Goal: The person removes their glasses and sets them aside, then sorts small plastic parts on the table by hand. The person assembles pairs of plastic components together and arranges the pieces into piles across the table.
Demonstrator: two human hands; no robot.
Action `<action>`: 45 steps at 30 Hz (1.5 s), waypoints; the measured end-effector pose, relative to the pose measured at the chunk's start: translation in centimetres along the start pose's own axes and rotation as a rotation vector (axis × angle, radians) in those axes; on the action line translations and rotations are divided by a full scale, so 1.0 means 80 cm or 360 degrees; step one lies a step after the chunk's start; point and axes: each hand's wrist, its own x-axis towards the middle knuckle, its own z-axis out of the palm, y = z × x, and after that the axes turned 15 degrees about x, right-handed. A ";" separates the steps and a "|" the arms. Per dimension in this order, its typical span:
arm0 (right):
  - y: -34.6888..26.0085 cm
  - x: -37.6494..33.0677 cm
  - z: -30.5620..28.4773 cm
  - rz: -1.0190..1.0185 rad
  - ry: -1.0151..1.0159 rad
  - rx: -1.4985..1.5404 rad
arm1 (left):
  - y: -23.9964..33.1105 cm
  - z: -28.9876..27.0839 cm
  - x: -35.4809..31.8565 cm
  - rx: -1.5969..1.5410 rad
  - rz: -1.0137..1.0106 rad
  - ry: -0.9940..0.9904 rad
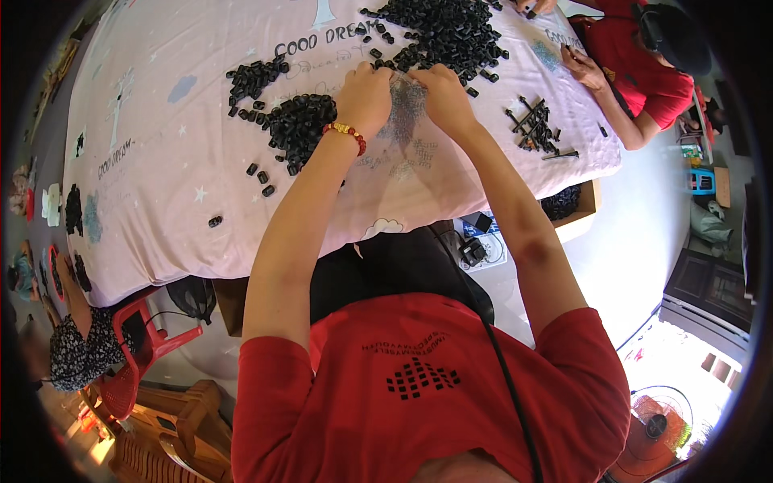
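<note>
Both my hands work close together over the pink printed cloth [177, 201], at the near edge of a large heap of small black plastic pieces [451, 36]. The fingers of my left hand [365, 101] and my right hand [444, 98] are bent into pinches, tips nearly meeting. Whatever lies between the fingertips is too small to make out. A speckled grey patch [405, 113] lies below them; I cannot tell print from tiny loose bits. Left of my left wrist is a smaller heap of black pieces [302, 125], with another group [256, 80] beyond it.
Dark, thin pin-like parts [533, 127] lie right of my right forearm. An open cardboard box [592, 201] of dark pieces stands below the table edge. A co-worker's hand [586, 71] rests at the far right. A red plastic chair [133, 354] stands at left.
</note>
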 end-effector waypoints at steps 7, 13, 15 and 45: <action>0.004 -0.009 -0.013 -0.0047 -0.0216 0.0096 | 0.000 -0.018 -0.013 -0.0054 0.0095 -0.0155; -0.018 -0.043 -0.032 -0.0203 -0.0157 0.0116 | 0.011 -0.042 -0.068 0.0009 0.0292 -0.0042; -0.039 -0.056 -0.035 -0.0243 -0.0041 -0.0121 | 0.017 -0.049 -0.101 -0.0029 0.0308 0.0187; -0.093 -0.124 0.000 -0.0554 -0.0357 -0.0500 | -0.036 -0.049 -0.252 -0.0063 -0.0498 0.0717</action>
